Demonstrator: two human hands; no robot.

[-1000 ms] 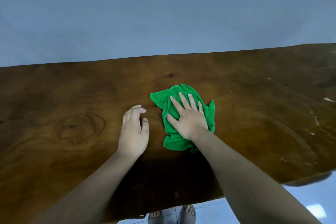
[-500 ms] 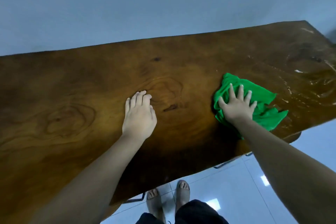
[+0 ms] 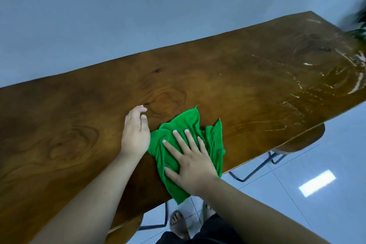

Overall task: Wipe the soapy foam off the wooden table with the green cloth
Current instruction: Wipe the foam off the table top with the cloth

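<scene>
Feet (image 3: 177, 222) in sandals are standing on the pale tiled floor (image 3: 297, 204) just under the table's near edge. Above them the right hand (image 3: 191, 162) is pressing flat, fingers spread wide, on the green cloth (image 3: 190, 125), which is lying crumpled at the near edge of the wooden table (image 3: 69, 125) with one corner hanging over it. The left hand (image 3: 135, 134) is resting on the bare wood just beside the cloth's left side, fingers loosely curled and holding nothing (its heel is touching the fabric, or very nearly). Farther along, toward the table's far right end, streaks of soapy foam (image 3: 354, 87) are lying in thin white arcs, well apart from the cloth. A wooden stool (image 3: 305, 140) is sitting tucked under the near edge.
</scene>
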